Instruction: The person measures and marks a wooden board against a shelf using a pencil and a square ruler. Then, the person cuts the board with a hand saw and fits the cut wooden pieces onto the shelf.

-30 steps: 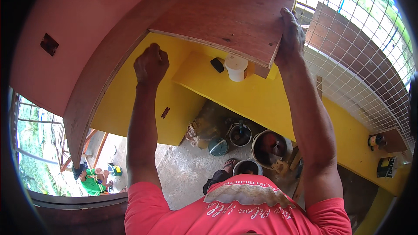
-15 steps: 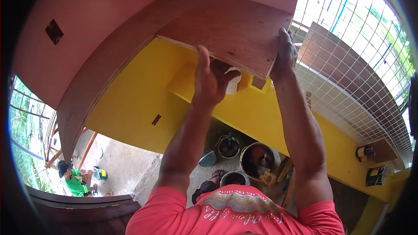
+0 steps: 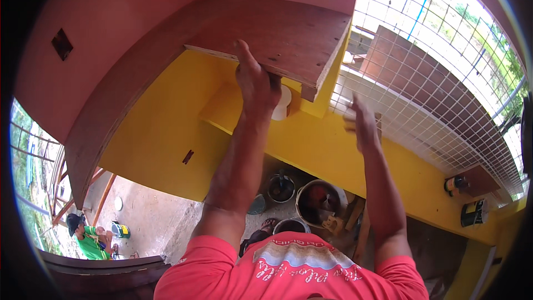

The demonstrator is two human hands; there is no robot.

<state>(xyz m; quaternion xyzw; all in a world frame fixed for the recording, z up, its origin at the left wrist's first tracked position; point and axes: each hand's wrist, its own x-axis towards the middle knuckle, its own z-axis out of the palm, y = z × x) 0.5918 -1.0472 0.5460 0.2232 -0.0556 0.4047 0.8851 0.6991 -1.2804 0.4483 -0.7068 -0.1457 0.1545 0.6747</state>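
A reddish-brown wooden board (image 3: 272, 36) juts out like a shelf at the top middle, with a bare, unpainted front edge. My left hand (image 3: 256, 82) grips that edge, the thumb over the top and the fingers curled underneath, partly hidden. A white round object (image 3: 282, 103), its kind unclear, shows under the board just right of my left wrist. Off the board, to the right of its corner, my right hand (image 3: 363, 125) hangs in the air with fingers apart, a little blurred. It holds nothing.
Yellow panels (image 3: 161, 128) and a yellow ledge (image 3: 311, 147) lie below the board. White wire mesh (image 3: 427, 66) covers the right side. Buckets (image 3: 322, 203) stand on the floor; two cans (image 3: 474, 212) sit at far right. A person in green (image 3: 91, 241) sits at lower left.
My right hand has let go of the board's right end and dropped down beside it. My left hand has closed over the front edge. The view has shifted slightly.
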